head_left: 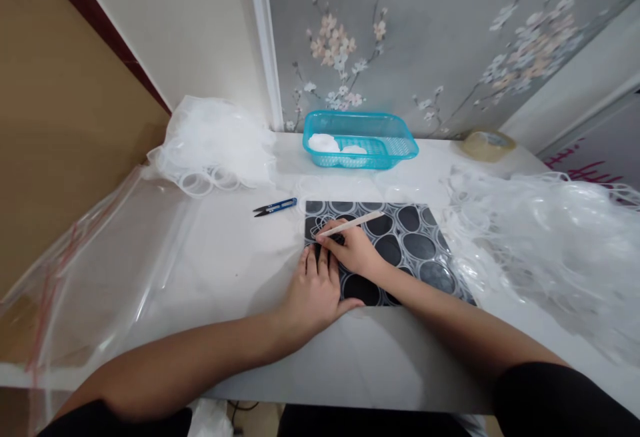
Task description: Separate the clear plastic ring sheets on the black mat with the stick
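- Pressing flat on the dark sheet [400,244], the left hand [313,294] lies palm down with fingers extended and together — it grasps nothing.
- The right hand [353,250] is clenched around a pale thin stick [353,224], held pen-fashion; the stick's lower tip meets the sheet just beyond the left fingertips, and its free end slants up and to the right.
- The dark sheet, printed with black ovals ringed in pale outlines, lies flat on the white table [225,257], at centre and slightly right of the person's midline. Thin clear rings rest on its far-left corner, close to the stick's tip.
- Blue-handled thread snips [275,208] lie on the table left of the sheet, well apart from both hands.
- A turquoise plastic basket [400,147] stands beyond the sheet against the wall; white round pieces [324,142] lie in its left part.
- One heap of clear plastic rings [213,147] sits at the far left of the table — a second, larger heap [550,237] spreads along the right side, touching the sheet's right edge.
- A roll of tape [487,144] rests at the far right corner.
- A clear plastic bag [100,257] covers the table's left edge.
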### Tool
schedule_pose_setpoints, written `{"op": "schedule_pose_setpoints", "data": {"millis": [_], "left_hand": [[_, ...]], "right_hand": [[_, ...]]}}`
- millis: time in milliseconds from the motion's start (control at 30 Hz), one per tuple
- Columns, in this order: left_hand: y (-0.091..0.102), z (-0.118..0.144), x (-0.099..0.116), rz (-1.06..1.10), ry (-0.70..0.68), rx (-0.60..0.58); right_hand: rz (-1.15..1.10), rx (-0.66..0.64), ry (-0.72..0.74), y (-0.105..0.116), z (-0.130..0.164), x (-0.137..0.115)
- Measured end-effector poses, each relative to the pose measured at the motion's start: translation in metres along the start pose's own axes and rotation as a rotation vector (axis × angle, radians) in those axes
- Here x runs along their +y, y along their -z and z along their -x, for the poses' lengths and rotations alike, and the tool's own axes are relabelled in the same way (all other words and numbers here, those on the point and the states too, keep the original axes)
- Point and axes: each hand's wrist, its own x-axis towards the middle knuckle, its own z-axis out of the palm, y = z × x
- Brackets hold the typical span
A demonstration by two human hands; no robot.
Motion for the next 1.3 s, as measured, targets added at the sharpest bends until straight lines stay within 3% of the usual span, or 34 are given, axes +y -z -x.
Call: {"op": "schedule_pose_setpoints", "data": {"millis": [300,433,533,567,633,700,733,800,933,1033,1100,1167,1233,1300], "left_hand": [[0.014,-0.001,0.005,0.053,0.072,-0.176],[0.014,0.0,0.006,0.064,0.074,-0.222],[0.013,0.001,0.007,0.063,0.067,-0.227],[0.012,0.002,0.007,0.065,0.072,-0.224],[0.01,0.002,0.008,0.074,0.085,-0.222],[0.008,0.003,0.008,0.082,0.092,-0.235],[0.008,0.003,0.007,0.084,0.087,-0.242],[0.009,0.003,0.006,0.081,0.074,-0.243],[0.021,-0.001,-0.007,0.124,0.029,-0.145],[0.046,-0.013,-0.024,0.344,-0.052,0.096],[0.07,-0.025,-0.033,0.552,-0.055,0.327],[0.098,-0.039,-0.036,0.743,0.002,0.473],[0.125,-0.055,-0.032,0.902,0.072,0.501],[0.147,-0.072,-0.024,1.009,0.107,0.441]], "right_hand": [[0.164,-0.009,0.136,-0.002,0.0,0.007],[0.377,-0.206,0.369,-0.003,0.002,0.005],[0.549,-0.3,0.389,0.006,-0.012,0.004],[0.578,-0.268,0.373,0.013,-0.021,0.005],[0.575,-0.053,0.285,0.034,-0.045,0.009],[0.493,0.362,0.103,0.059,-0.066,0.013],[0.412,0.507,0.029,0.069,-0.072,0.014],[0.133,0.618,-0.076,0.084,-0.073,0.011],[-0.626,0.375,-0.378,0.092,-0.041,-0.009],[-0.994,0.24,-0.547,0.102,-0.014,-0.034],[-1.125,0.189,-0.545,0.116,-0.004,-0.052],[-1.194,0.147,-0.512,0.13,0.001,-0.067],[-1.212,0.111,-0.46,0.141,0.004,-0.079],[-1.205,0.095,-0.393,0.147,0.007,-0.085]]}}
